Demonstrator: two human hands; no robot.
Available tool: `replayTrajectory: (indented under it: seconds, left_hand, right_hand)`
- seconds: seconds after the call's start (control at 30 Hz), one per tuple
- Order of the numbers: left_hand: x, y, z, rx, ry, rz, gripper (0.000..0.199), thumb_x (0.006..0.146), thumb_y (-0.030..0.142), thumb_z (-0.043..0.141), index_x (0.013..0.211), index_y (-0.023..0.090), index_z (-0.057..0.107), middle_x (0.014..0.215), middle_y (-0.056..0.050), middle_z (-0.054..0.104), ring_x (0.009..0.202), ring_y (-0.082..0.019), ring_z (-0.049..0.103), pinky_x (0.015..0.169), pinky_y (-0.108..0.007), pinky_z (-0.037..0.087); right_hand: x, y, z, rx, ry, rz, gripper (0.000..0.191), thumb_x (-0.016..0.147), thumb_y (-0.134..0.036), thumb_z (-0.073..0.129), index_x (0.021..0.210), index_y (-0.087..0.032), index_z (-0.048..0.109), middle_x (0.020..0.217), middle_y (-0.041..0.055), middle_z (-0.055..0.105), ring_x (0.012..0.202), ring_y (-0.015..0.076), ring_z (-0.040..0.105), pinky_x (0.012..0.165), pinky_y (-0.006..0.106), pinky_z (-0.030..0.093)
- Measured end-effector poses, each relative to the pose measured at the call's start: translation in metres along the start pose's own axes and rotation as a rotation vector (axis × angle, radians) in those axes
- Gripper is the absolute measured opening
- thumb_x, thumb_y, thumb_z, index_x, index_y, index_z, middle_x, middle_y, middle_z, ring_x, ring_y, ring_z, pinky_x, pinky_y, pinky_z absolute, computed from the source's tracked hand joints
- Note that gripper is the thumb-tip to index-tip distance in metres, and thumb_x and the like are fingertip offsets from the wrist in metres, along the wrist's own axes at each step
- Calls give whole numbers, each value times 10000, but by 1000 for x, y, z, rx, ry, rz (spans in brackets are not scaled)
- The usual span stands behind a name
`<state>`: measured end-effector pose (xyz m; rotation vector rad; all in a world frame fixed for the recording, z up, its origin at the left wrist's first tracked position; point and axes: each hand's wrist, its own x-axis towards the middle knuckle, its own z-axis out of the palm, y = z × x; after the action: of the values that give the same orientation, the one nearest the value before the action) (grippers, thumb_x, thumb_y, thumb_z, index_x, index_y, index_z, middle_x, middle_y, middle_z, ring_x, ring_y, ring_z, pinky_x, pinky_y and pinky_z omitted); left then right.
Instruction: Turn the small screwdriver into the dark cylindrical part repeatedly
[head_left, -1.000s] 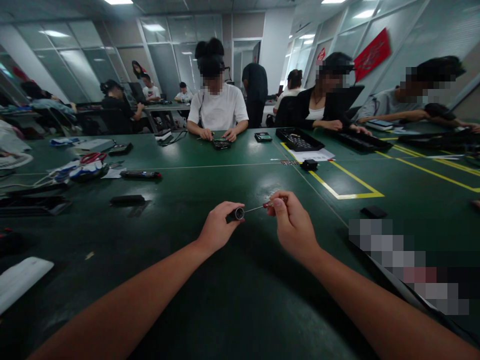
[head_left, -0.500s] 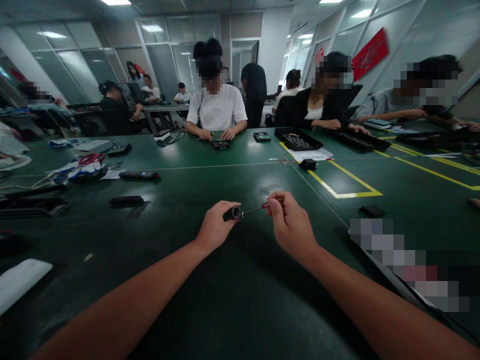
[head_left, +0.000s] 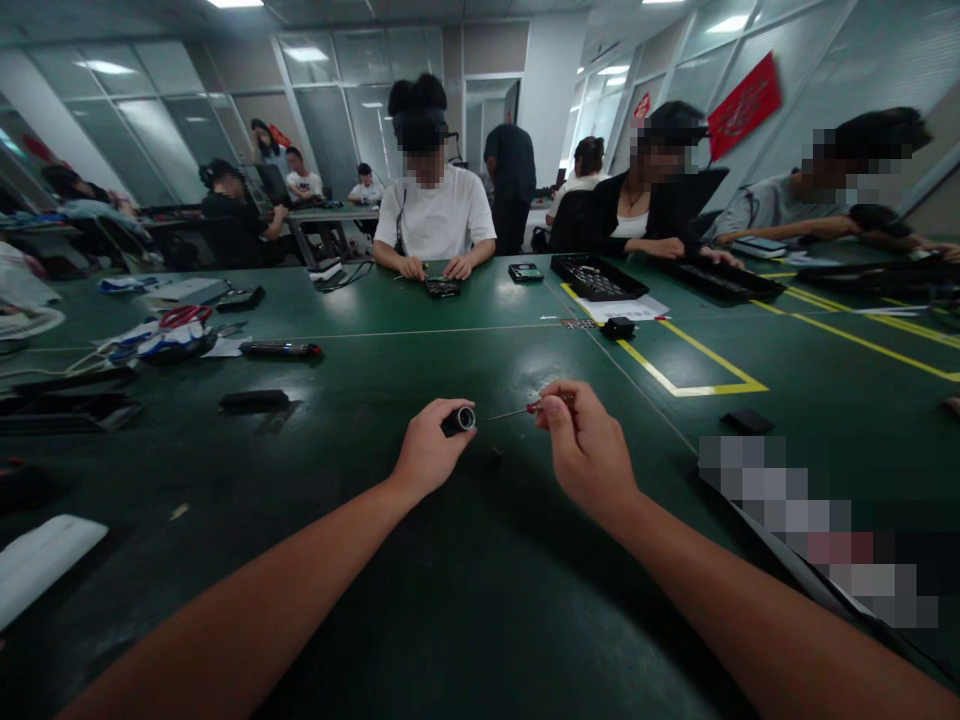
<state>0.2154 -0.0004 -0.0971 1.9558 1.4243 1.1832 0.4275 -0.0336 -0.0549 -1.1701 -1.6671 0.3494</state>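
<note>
My left hand (head_left: 433,447) is closed around a short black cylinder (head_left: 460,420) with a pale ring at its open end, which faces right. In my right hand (head_left: 589,440) is a thin screwdriver (head_left: 532,408) with a reddish handle, gripped between thumb and fingers. Its shaft points left, the tip a short way from the cylinder and apart from it. A small dark piece (head_left: 496,456) shows just below and between the two hands; its kind is too small to tell.
On the green table (head_left: 337,600) lie a black block (head_left: 255,401), a dark pen-like tool (head_left: 281,350) and a bundle of gloves (head_left: 176,335) to the left. A small black box (head_left: 618,328) sits by yellow tape. Across the table, a person in a white shirt (head_left: 435,215) works near black trays (head_left: 598,277).
The screwdriver tip has come away from the cylinder's end. A small dark piece that was at that end is now below it, apart from the cylinder. My left hand has turned slightly.
</note>
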Motion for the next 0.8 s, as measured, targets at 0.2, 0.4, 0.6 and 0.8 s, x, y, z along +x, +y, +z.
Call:
replayTrajectory:
  seconds: [0.2, 0.4, 0.6, 0.8]
  left_hand:
    - [0, 4, -4, 61, -11, 66, 264, 869, 159, 684, 1131, 196, 693, 1146, -77, 705, 1096, -246, 662, 1003, -440, 530]
    - [1, 21, -14, 150, -195, 66, 315, 874, 133, 581, 1176, 198, 639, 1107, -90, 705, 1018, -248, 675, 899, -392, 546]
    - [3, 36, -15, 243, -443, 74, 91, 858, 294, 680, 897, 213, 698, 838, -42, 708, 750, -217, 671, 641, -300, 496]
    - [-3, 35, -5, 376, -551, 141, 318, 805, 320, 771, 1112, 243, 733, 928, -62, 748, 762, -246, 699, 611, -299, 473]
  right_hand:
    - [0, -5, -3, 15, 78, 0, 160, 1036, -349, 454, 1047, -243, 574, 778, 10, 696, 680, 185, 670, 634, 323, 481]
    - [0, -7, -6, 36, 122, -12, 156, 1034, -344, 458, 1061, -244, 575, 775, 8, 697, 681, 186, 676, 628, 327, 489]
    - [1, -6, -6, 56, 133, -13, 149, 1032, -340, 460, 1053, -246, 574, 777, 9, 700, 700, 188, 684, 643, 332, 501]
    - [2, -6, -7, 56, 131, -28, 162, 1040, -357, 459, 1058, -248, 577, 785, 11, 699, 707, 191, 688, 642, 334, 502]
